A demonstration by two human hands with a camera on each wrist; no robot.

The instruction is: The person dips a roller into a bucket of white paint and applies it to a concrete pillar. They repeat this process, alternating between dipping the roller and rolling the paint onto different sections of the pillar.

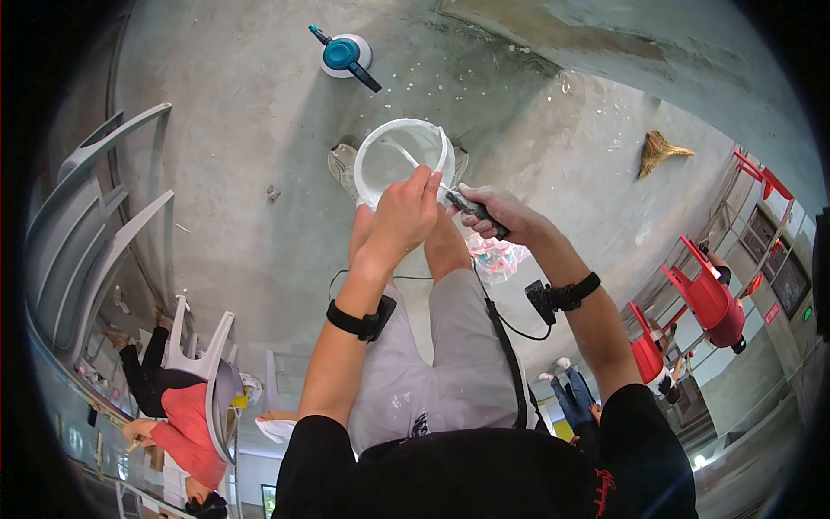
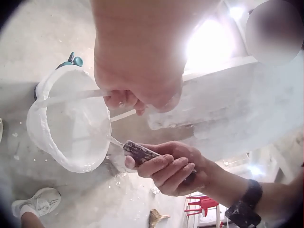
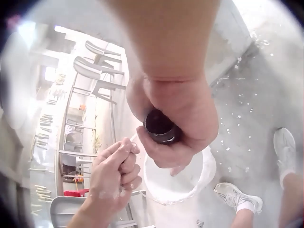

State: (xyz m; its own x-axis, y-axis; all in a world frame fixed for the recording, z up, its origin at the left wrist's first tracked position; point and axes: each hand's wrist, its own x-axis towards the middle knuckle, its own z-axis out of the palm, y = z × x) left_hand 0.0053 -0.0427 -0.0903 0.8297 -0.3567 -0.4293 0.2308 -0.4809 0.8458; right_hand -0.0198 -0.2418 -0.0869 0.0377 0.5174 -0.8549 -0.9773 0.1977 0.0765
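A white bucket (image 1: 361,177) with a white-coated rim stands on the floor between the person's feet. Over its near side the left hand (image 1: 405,212) curls its fingers round a narrow white strip (image 2: 78,96), which stretches across the bucket's mouth. The right hand (image 1: 510,216) grips a black-handled tool (image 1: 474,212), its handle smeared with white. From that handle a thin pale shaft (image 2: 115,141) points toward the bucket rim, close beside the left hand; its tip is unclear. White residue marks the fingers of both hands.
A teal-topped kettle (image 1: 341,54) stands beyond the bucket, near white specks on the floor. A small straw broom (image 1: 659,154) lies at right. A clear plastic bag (image 1: 495,258) sits by the leg. Grey chairs (image 1: 95,216) and a seated person (image 1: 186,415) are at left, red chairs (image 1: 692,290) at right.
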